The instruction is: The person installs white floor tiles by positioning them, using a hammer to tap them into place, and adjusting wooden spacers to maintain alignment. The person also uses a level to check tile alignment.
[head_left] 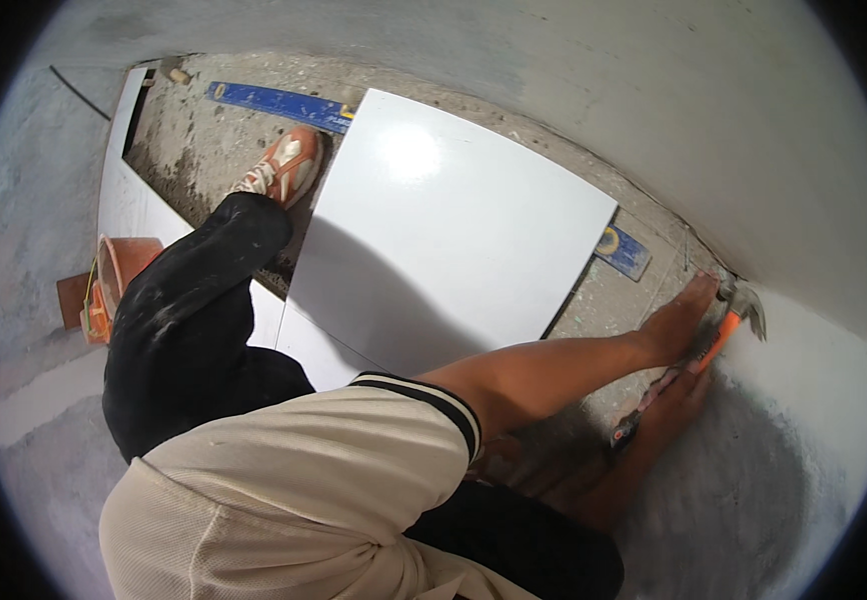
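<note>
My right hand [676,402] is wrapped round the handle of a claw hammer [722,340], which has an orange and black handle. Its metal head is up in the corner where floor and wall meet, at the right. Across from my body my left arm reaches to the same corner. There my left hand [679,322] is closed low by the floor, its fingertips beside the hammer's striking face. Whatever those fingers pinch is too small to make out. A thin nail-like piece [687,250] shows just beyond them. Nearer my body lies a large glossy white tile [454,220].
Under the tile runs a blue spirit level [269,103], its other end showing at right. Left stands an orange bucket [126,262] beside a brown block [72,300]. White tiles [144,200] edge the rough floor. Grey walls [734,130] close in; my shoe [294,165] rests near the level.
</note>
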The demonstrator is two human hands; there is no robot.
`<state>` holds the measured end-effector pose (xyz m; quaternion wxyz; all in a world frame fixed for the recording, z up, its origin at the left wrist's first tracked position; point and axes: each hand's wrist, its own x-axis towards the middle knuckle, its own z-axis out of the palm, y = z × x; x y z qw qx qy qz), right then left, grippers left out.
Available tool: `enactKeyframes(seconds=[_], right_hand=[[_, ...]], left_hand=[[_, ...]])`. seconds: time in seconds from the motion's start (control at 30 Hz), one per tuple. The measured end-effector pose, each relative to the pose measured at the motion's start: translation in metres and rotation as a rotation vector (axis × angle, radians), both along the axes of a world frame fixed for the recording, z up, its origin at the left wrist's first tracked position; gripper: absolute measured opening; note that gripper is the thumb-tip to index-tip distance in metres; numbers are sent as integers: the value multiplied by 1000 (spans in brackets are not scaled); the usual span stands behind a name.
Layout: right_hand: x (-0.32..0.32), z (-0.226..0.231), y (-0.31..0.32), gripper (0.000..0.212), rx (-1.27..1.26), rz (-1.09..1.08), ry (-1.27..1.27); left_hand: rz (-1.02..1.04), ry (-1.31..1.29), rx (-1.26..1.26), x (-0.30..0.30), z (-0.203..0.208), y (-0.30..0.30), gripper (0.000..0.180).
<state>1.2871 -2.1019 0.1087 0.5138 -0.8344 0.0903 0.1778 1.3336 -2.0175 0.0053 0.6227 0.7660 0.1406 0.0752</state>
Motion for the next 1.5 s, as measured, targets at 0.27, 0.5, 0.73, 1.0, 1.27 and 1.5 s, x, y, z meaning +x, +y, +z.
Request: enactKeyframes(seconds=[0.27, 0.5, 0.73, 1.0, 1.27, 1.5], right_hand=[[-1, -2, -5, 36, -69, -78, -166], [-2, 16, 1, 36, 42, -35, -86], [4, 5, -4, 33, -69, -24, -131], [-7, 19, 8, 32, 140, -131, -320], [-3, 9, 1, 34, 15, -38, -139], [-17, 22, 0, 42, 103, -9, -329]], left_hand=[[2, -23, 26, -1, -5, -6, 74], [-29, 29, -11, 2, 1, 0, 78], [-56, 30, 34, 2, 8, 7, 87], [-83, 54, 85, -6, 10, 11, 88], [-63, 17, 55, -8, 15, 12, 86], [-68, 19, 74, -3, 11, 9, 92]])
